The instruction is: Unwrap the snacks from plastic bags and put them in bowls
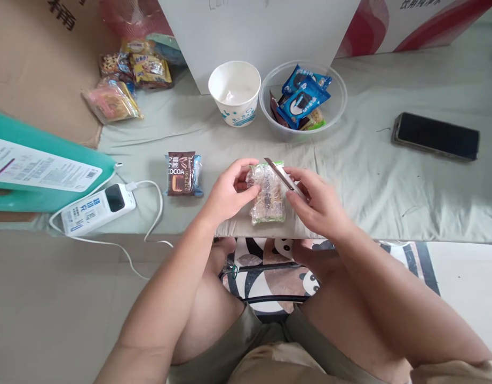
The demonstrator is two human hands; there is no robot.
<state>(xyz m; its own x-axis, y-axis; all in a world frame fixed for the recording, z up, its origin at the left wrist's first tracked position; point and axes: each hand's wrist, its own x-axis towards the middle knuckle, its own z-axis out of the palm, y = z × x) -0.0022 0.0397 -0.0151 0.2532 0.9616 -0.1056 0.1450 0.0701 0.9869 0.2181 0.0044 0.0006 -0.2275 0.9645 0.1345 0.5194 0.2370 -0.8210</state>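
My left hand (229, 191) grips the left side of a clear-wrapped snack packet (267, 198) held just above the front edge of the cloth-covered surface (370, 181). My right hand (316, 200) is closed on the packet's right side, with a torn strip of wrapper (284, 175) sticking up between its fingers. A brown cocoa snack packet (184, 173) lies to the left of my left hand.
A white paper cup (235, 92) and a clear bowl (334, 90) holding blue snack packets stand behind. More wrapped snacks (121, 80) lie at the back left. A phone (436, 136) is at right, a power bank (96, 209) with cable at left.
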